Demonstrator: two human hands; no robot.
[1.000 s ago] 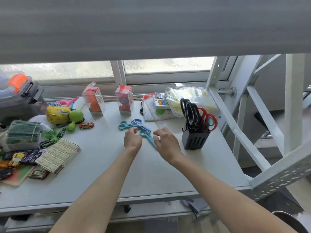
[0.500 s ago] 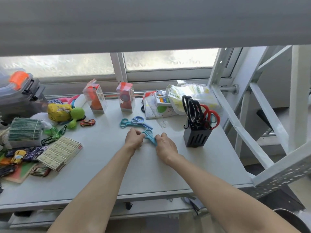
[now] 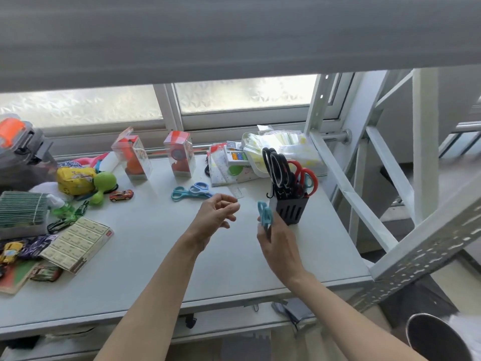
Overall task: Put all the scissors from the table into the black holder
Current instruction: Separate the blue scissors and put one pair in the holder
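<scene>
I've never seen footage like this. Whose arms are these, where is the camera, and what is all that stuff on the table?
There is no machine here: the arms belong to a person, and the single camera sits on their head, looking forward and down. The right hand grips small blue scissors, lifted off the white table next to the black holder, which already has black- and red-handled scissors standing in it. The left hand hovers with loosely curled fingers and holds nothing. More blue scissors lie further back on the table. On the left there are toys, a small toy car and a flat printed box.
</scene>
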